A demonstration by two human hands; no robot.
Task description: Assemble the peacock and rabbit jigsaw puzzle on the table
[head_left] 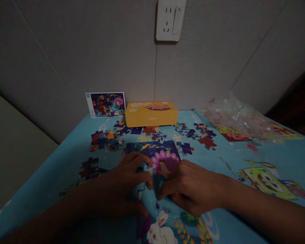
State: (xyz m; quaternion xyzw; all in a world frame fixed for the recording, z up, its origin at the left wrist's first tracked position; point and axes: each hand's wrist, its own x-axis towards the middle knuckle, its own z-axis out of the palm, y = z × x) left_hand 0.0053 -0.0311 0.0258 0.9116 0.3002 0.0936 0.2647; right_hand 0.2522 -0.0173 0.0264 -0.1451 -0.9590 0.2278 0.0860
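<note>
A partly joined jigsaw puzzle lies in front of me, showing a pink-purple peacock-like fan at the top and white rabbits at the bottom. My left hand rests on its left side, fingers bent and apart, the thumb lower down. From the right, my right hand presses at the puzzle's middle, with its fingers curled together at a puzzle piece whose edges are mostly hidden under them. Index fingertips of both hands are close together but do not touch. Seams between the large pieces show below the hands.
Loose puzzle pieces lie at the left and back, more pieces at the back right. Against the wall stand a yellow puzzle box and a picture card. A clear plastic bag lies right, on the blue cartoon-print tablecloth.
</note>
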